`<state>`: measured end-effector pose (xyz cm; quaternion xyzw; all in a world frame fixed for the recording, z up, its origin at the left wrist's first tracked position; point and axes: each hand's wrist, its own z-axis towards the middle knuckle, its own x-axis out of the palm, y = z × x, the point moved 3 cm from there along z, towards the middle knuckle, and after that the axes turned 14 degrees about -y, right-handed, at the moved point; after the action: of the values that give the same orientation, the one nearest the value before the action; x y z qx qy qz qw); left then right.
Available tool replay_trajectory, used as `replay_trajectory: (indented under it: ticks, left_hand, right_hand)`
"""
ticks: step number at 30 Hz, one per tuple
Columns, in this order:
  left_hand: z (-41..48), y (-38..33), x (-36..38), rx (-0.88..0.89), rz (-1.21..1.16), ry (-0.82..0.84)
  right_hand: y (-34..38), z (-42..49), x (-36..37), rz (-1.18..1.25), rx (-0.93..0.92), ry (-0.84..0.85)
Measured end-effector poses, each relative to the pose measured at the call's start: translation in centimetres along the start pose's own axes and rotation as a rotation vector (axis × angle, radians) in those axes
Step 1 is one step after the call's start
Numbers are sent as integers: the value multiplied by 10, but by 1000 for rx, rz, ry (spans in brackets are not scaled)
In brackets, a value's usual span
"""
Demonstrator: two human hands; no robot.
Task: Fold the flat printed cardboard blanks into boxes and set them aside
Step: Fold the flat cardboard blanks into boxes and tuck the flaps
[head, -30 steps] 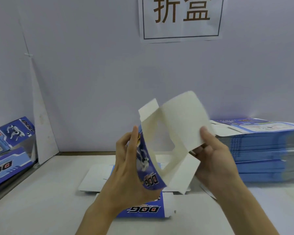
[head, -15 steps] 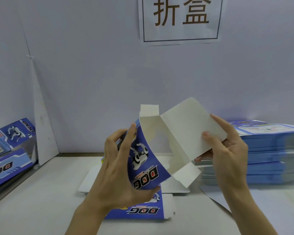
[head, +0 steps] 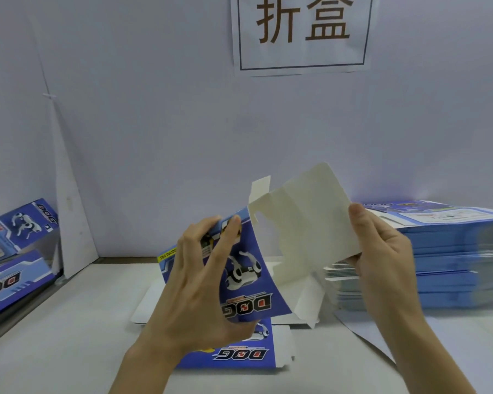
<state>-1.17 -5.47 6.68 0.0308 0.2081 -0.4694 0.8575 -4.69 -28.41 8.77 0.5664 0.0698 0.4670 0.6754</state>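
- Far to the left of your grip, two folded boxes (head: pixel 23 226) are lying one in front of the other. The frame edge is cutting both off, so only part of each is showing.
- Your left hand (head: pixel 199 288) is clamping the blue printed panel of one half-opened blank (head: pixel 248 268), with the fingers spread over its face and the thumb at its lower corner. The back of the hand is covering part of the print.
- Below your grip, one flat blank (head: pixel 239 356) is lying on the table (head: pixel 69 336), partly hiding behind your wrist. I cannot tell whether the white sheet beyond it belongs to it.
- Your right hand (head: pixel 382 251) is pinching the white flap (head: pixel 310 211) at its right edge, thumb in front. The fingers behind are hiding.
- Just right of your grip, one stack of flat blanks (head: pixel 453 251) is blurring too much to count and running off frame.
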Motion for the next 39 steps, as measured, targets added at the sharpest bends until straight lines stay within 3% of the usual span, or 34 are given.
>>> replay_trajectory:
  ticks: [6, 8, 14, 16, 17, 20, 22, 26, 28, 30, 32, 36, 39]
  left_hand:
    - [3, -4, 0, 143, 126, -61]
    - [2, -5, 2, 161, 137, -61]
    - [-2, -2, 10, 34, 154, -108]
    - [-5, 1, 13, -157, 104, -150]
    - [-4, 2, 13, -320, 17, -167]
    - [-3, 3, 17, -749, -295, -291]
    - [-2, -1, 22, -899, -441, -332]
    - [3, -1, 20, -939, -619, -342]
    - [4, 7, 13, -973, -636, -172]
    - [2, 12, 14, -1062, -829, 80]
    - [-1, 9, 16, -1060, -953, 179]
    - [0, 11, 17, -915, -787, 80]
    - [-2, 23, 15, -1001, -717, 169]
  right_hand:
    - [-11, 9, 0, 261, 550, 247]
    - [-17, 11, -2, 154, 539, 248]
    - [-13, 11, -6, -48, 236, 87]
    - [-12, 8, -3, -227, 145, 79]
    - [-12, 5, 0, -340, 119, 153]
    - [-24, -16, 13, -619, 203, 651]
    - [-32, -35, 25, -610, 242, 866]
    - [-35, -36, 33, -394, 198, 712]
    - [-31, -28, 30, -248, 235, 631]
    - [-29, -25, 27, -139, 289, 602]
    - [-30, -25, 27, -109, 289, 569]
    - [-48, -22, 26, -91, 406, 438]
    - [-54, -28, 30, -114, 444, 460]
